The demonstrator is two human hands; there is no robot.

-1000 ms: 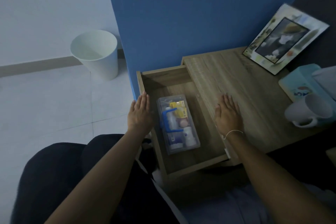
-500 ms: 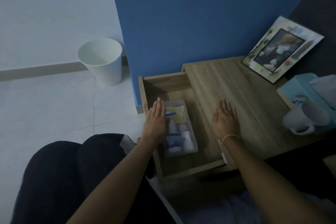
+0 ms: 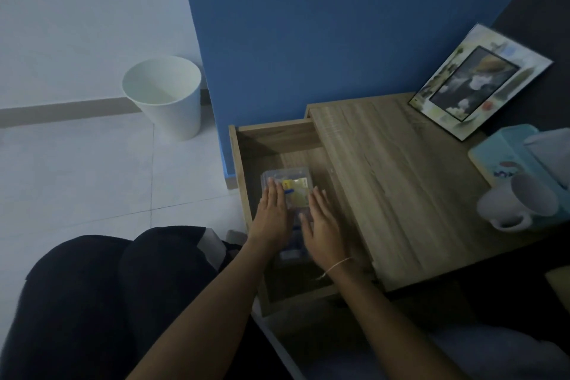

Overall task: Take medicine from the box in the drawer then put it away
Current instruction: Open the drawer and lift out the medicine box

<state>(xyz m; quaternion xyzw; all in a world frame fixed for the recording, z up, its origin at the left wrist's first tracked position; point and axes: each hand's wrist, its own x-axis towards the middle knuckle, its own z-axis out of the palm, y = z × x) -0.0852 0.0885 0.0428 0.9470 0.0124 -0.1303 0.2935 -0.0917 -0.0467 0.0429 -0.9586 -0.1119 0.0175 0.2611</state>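
Note:
A clear plastic medicine box (image 3: 294,177) with a blue handle lies in the open wooden drawer (image 3: 274,139) of the bedside table. Yellow packets and small bottles show through its lid. My left hand (image 3: 273,214) lies flat along the box's left side, fingers straight and together. My right hand (image 3: 322,225) is flat over the box's right side, fingers extended. Both hands cover the near half of the box. Neither hand grips it.
The wooden tabletop (image 3: 401,182) carries a picture frame (image 3: 479,83), a teal tissue box (image 3: 509,154) and a white mug (image 3: 518,205) at the right. A white waste bin (image 3: 165,95) stands on the tiled floor left of the blue wall. My dark-clothed knees fill the lower left.
My left hand moved from the drawer's left rim onto the box. My right hand left the tabletop and came down into the drawer over the box's right side.

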